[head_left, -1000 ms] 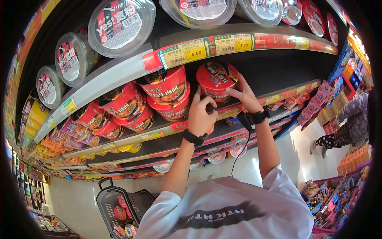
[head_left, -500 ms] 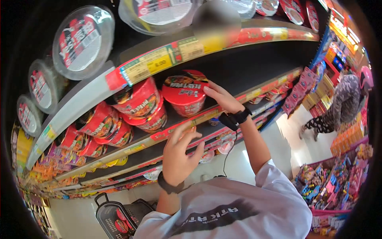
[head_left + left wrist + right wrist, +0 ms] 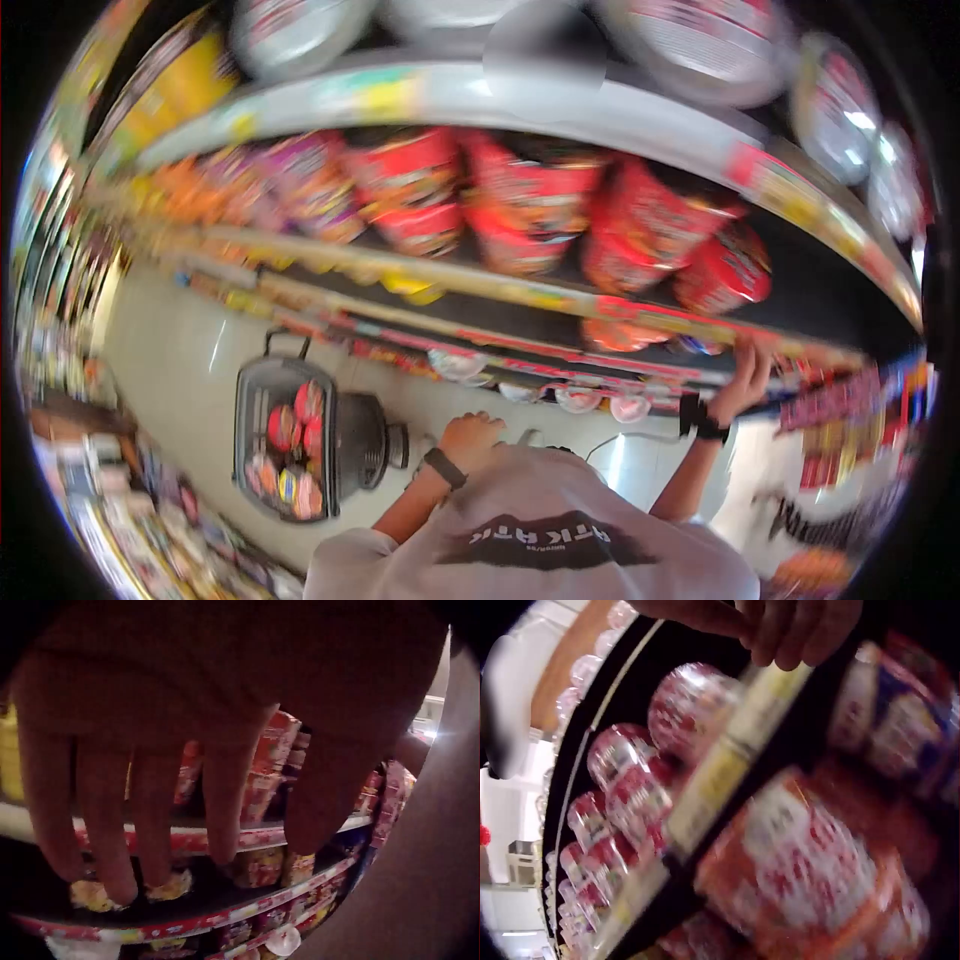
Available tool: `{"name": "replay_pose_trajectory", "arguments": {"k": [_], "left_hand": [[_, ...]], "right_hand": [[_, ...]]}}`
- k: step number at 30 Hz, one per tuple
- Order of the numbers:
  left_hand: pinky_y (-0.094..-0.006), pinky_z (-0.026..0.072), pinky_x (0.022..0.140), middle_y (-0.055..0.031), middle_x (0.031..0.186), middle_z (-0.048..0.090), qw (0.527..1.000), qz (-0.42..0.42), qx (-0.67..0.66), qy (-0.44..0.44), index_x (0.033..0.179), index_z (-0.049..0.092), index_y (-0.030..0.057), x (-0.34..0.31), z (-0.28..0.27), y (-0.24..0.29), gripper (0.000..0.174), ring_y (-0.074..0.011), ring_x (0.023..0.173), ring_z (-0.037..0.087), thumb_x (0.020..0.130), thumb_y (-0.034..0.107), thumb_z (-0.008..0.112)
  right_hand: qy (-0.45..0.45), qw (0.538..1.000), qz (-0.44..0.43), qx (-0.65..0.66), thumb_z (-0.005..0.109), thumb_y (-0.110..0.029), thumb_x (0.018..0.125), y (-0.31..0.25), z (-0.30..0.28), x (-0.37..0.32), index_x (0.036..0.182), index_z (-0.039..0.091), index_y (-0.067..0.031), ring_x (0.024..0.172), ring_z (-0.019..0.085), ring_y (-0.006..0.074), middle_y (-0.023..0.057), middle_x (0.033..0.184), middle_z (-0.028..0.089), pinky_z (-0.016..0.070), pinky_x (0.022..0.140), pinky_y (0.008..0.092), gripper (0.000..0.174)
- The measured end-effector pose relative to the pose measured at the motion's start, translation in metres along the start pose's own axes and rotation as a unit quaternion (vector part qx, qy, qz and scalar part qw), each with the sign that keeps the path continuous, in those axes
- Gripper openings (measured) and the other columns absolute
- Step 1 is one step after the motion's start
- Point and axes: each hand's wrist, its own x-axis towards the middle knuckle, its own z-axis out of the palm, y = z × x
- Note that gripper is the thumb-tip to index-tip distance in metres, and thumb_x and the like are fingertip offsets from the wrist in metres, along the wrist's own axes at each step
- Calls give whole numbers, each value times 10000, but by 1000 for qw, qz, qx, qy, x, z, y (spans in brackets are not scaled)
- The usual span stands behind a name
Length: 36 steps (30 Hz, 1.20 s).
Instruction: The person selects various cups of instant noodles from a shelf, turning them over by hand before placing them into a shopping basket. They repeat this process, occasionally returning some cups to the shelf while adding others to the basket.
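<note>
My left hand (image 3: 475,440) hangs low in front of the white shirt, holding nothing. In the left wrist view its fingers (image 3: 225,802) are extended and spread, with shelves of packaged food behind them. My right hand (image 3: 745,380) is at the shelf front, its fingertips overlapping the price-label strip (image 3: 727,765) in the right wrist view; nothing shows in its grasp. Up and left of it, a single red instant noodle bowl (image 3: 728,270) stands on the shelf beside stacked red noodle bowls (image 3: 650,225). Blur softens the head view.
A dark wheeled shopping basket (image 3: 370,440) stands on the floor to the left, with several red bowls (image 3: 285,428) and other packs inside. Clear-lidded bowls (image 3: 700,40) line the upper shelf. Pink hanging packs (image 3: 830,400) are at the right. A person (image 3: 825,525) is beyond them.
The head view has swung left, showing more of the basket. My right hand has come off the red noodle bowl and down to the shelf edge. My left hand has dropped toward my body.
</note>
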Motion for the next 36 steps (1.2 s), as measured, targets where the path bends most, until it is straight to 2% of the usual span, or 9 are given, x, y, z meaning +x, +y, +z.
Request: {"name": "replay_pose_trajectory", "arguments": {"k": [3, 4, 6, 9, 12, 17, 22, 33, 36], "left_hand": [[-483, 522, 780, -178, 942, 648, 994, -102, -28, 34, 1003, 651, 95, -51, 21, -57, 306, -380, 904, 641, 808, 331, 655], [-481, 526, 768, -186, 914, 648, 990, -137, -23, 31, 988, 655, 89, -67, 24, -71, 298, -378, 893, 643, 804, 322, 653], [-485, 523, 775, -188, 924, 650, 977, -202, -43, 42, 987, 637, 87, -96, 25, -95, 293, -381, 900, 641, 823, 329, 644], [-481, 517, 791, -186, 916, 657, 965, -238, -67, 89, 1040, 644, 84, -141, 41, -136, 331, -376, 914, 642, 835, 345, 646], [-461, 514, 810, -187, 960, 675, 943, -288, -136, 95, 1087, 666, 86, -177, 15, -165, 366, -375, 939, 644, 834, 351, 663], [-423, 520, 847, -189, 1001, 701, 901, -343, -213, 160, 1118, 683, 93, -236, 17, -240, 380, -355, 959, 666, 844, 355, 663], [-415, 516, 877, -219, 1001, 702, 756, -458, -409, 227, 1149, 683, 76, -273, 150, -411, 451, -338, 986, 674, 811, 374, 667], [-478, 477, 967, -271, 1139, 642, 719, -617, -190, 256, 1262, 596, 64, -259, 176, -478, 581, -416, 1128, 594, 729, 290, 641], [-490, 477, 962, -267, 1107, 656, 741, -589, -243, 209, 1243, 609, 72, -249, 168, -484, 547, -437, 1085, 608, 751, 311, 628]], "right_hand": [[-113, 989, 88, -17, 528, -143, 996, 101, -24, -77, 1083, 605, 6, 857, 603, 152, 55, 975, 637, 497, 786, 273, 189], [-113, 981, 89, -131, 498, -144, 993, 129, -8, -123, 1075, 596, -15, 924, 598, 169, 80, 995, 625, 482, 901, 330, 181], [-582, 765, 100, -257, 600, -195, 919, 105, 26, -179, 1227, 571, -31, 1026, 612, 209, 114, 1099, 646, 456, 961, 371, 350], [-826, 391, 258, -315, 688, -303, 849, 26, 100, -251, 1319, 557, -57, 1082, 628, 252, 164, 1155, 661, 469, 955, 405, 547], [-797, 552, -53, -240, 629, -367, 885, -9, 142, -309, 1286, 565, -66, 1002, 622, 375, 216, 1071, 647, 496, 883, 425, 504], [-843, 516, -68, -136, 628, -336, 888, -41, 223, -365, 1285, 556, -49, 1004, 618, 388, 230, 1074, 642, 492, 871, 436, 495], [-884, 464, -18, -54, 632, -306, 890, -54, 269, -438, 1265, 566, -28, 1013, 620, 384, 231, 1095, 642, 490, 882, 436, 471], [-948, 290, -34, -125, 616, -338, 908, -89, 294, -551, 1276, 555, -14, 1086, 608, 368, 216, 1170, 639, 477, 945, 423, 494], [-944, 312, -29, -107, 606, -360, 882, -66, 282, -562, 1261, 572, -41, 1041, 614, 396, 241, 1117, 645, 484, 908, 463, 497]]}}
